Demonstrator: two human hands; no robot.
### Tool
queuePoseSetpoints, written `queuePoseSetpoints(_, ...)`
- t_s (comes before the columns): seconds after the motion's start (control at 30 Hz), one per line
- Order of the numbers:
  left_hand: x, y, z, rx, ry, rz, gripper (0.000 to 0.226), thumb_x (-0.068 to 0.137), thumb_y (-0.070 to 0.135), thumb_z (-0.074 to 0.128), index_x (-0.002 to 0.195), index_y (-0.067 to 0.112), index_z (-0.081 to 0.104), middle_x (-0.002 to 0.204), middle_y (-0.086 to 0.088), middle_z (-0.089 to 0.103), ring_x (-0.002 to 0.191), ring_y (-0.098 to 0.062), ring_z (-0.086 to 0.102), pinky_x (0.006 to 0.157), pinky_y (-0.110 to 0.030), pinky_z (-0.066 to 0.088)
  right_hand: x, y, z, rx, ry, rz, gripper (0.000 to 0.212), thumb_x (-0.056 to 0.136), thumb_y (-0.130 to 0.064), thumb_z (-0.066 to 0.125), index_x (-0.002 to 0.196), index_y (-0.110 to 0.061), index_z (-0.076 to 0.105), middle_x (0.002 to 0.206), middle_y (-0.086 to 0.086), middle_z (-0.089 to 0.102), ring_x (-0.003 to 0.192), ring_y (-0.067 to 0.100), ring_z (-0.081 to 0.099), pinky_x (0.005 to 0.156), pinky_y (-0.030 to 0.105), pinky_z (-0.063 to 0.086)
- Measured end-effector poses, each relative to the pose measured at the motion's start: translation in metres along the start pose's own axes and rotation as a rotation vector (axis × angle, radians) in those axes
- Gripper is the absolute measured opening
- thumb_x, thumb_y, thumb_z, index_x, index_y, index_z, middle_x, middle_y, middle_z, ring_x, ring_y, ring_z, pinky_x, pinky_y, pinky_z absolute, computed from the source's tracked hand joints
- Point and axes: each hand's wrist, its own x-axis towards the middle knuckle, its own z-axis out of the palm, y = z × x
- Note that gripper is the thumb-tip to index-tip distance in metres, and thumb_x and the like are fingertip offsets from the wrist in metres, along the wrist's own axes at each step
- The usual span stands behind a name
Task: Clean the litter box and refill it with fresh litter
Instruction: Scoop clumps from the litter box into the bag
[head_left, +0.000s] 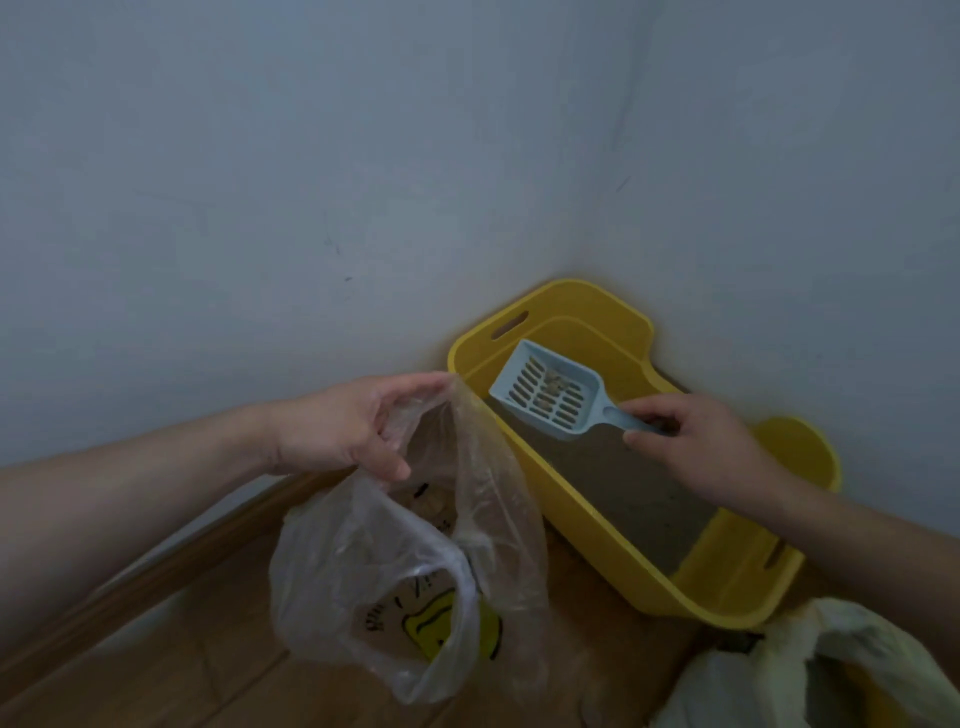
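A yellow litter box (524, 475) stands in the room's corner with grey litter (623, 488) on its floor. My right hand (701, 441) grips the handle of a pale blue slotted scoop (545, 395), held level above the box with a few brownish clumps in it. My left hand (358, 426) holds up the rim of a clear plastic bag (379, 571) just left of the box. The bag hangs open, with a yellow printed figure on it and some clumps inside.
White walls meet behind the box. A wooden baseboard (156, 561) runs along the left wall above a wooden floor (182, 675). A second, whitish bag (810, 675) sits at the lower right, close to the box's near end.
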Motion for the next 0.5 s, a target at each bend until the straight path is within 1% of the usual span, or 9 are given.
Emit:
queuePoseSetpoints(0.03, -0.003, -0.001, -0.001, 0.023, 0.006, -0.006, 0.092, 0.063, -0.001, 0.076, 0.132, 0.050, 0.042, 0.150, 0.024, 0.037, 0.134, -0.002, 0.041, 0.097, -0.021, 0.044, -0.008, -0.006, -0.002, 0.005, -0.006, -0.016, 0.026, 0.088, -0.016, 0.073, 0.103, -0.036, 0.072, 0.083, -0.017, 0.069, 0.072, 0.004, 0.064, 0.059, 0.017, 0.047)
queuePoseSetpoints(0.07, -0.006, -0.002, -0.003, 0.044, 0.016, -0.004, 0.091, 0.063, 0.002, 0.077, 0.130, 0.054, 0.043, 0.150, 0.024, 0.038, 0.133, -0.003, 0.042, 0.098, -0.024, 0.043, -0.015, -0.012, -0.004, 0.012, -0.016, -0.041, 0.028, 0.087, -0.015, 0.074, 0.097, -0.041, 0.071, 0.083, -0.015, 0.071, 0.072, 0.006, 0.065, 0.059, 0.018, 0.049)
queuePoseSetpoints(0.13, -0.013, -0.001, -0.004, 0.064, 0.039, 0.004, 0.090, 0.062, 0.004, 0.077, 0.126, 0.056, 0.042, 0.150, 0.025, 0.036, 0.134, 0.003, 0.038, 0.104, -0.021, 0.039, -0.028, -0.025, -0.006, 0.026, -0.039, -0.088, 0.036, 0.085, -0.015, 0.076, 0.089, -0.049, 0.066, 0.084, -0.012, 0.074, 0.075, 0.010, 0.067, 0.065, 0.027, 0.055)
queuePoseSetpoints(0.17, -0.015, 0.001, -0.003, 0.066, 0.042, 0.006, 0.089, 0.062, 0.004, 0.076, 0.126, 0.056, 0.041, 0.150, 0.025, 0.034, 0.134, 0.003, 0.037, 0.105, -0.020, 0.038, -0.035, -0.032, -0.006, 0.024, -0.052, -0.112, 0.037, 0.085, -0.015, 0.076, 0.089, -0.050, 0.066, 0.085, -0.013, 0.074, 0.077, 0.007, 0.067, 0.067, 0.028, 0.056)
queuePoseSetpoints(0.23, -0.019, 0.004, -0.002, 0.064, 0.040, 0.000, 0.091, 0.065, 0.000, 0.076, 0.129, 0.053, 0.039, 0.152, 0.024, 0.032, 0.135, 0.002, 0.035, 0.105, -0.019, 0.039, -0.046, -0.044, -0.001, -0.002, -0.090, -0.164, 0.034, 0.083, -0.017, 0.078, 0.093, -0.048, 0.068, 0.086, -0.020, 0.071, 0.081, -0.003, 0.064, 0.067, 0.021, 0.052)
queuePoseSetpoints(0.33, -0.023, 0.009, -0.001, 0.044, 0.045, -0.019, 0.093, 0.071, -0.014, 0.072, 0.139, 0.039, 0.036, 0.152, 0.018, 0.032, 0.130, 0.006, 0.043, 0.099, -0.021, 0.048, -0.055, -0.053, 0.015, -0.036, -0.142, -0.207, 0.028, 0.082, -0.020, 0.079, 0.102, -0.039, 0.074, 0.090, -0.025, 0.069, 0.086, -0.007, 0.063, 0.073, 0.020, 0.052)
queuePoseSetpoints(0.43, -0.027, 0.011, 0.001, 0.039, 0.054, -0.037, 0.094, 0.073, -0.019, 0.068, 0.145, 0.032, 0.033, 0.152, 0.017, 0.032, 0.131, -0.004, 0.048, 0.097, -0.028, 0.052, -0.059, -0.060, 0.030, -0.070, -0.191, -0.272, 0.029, 0.083, -0.019, 0.077, 0.107, -0.035, 0.075, 0.090, -0.028, 0.065, 0.087, -0.008, 0.061, 0.071, 0.014, 0.046)
queuePoseSetpoints(0.5, -0.029, 0.011, 0.001, 0.009, 0.055, -0.050, 0.094, 0.075, -0.024, 0.064, 0.146, 0.031, 0.034, 0.148, 0.017, 0.036, 0.126, -0.009, 0.055, 0.097, -0.035, 0.053, -0.059, -0.066, 0.036, -0.103, -0.213, -0.312, 0.030, 0.085, -0.021, 0.074, 0.112, -0.033, 0.074, 0.090, -0.027, 0.063, 0.084, -0.006, 0.060, 0.069, 0.014, 0.043)
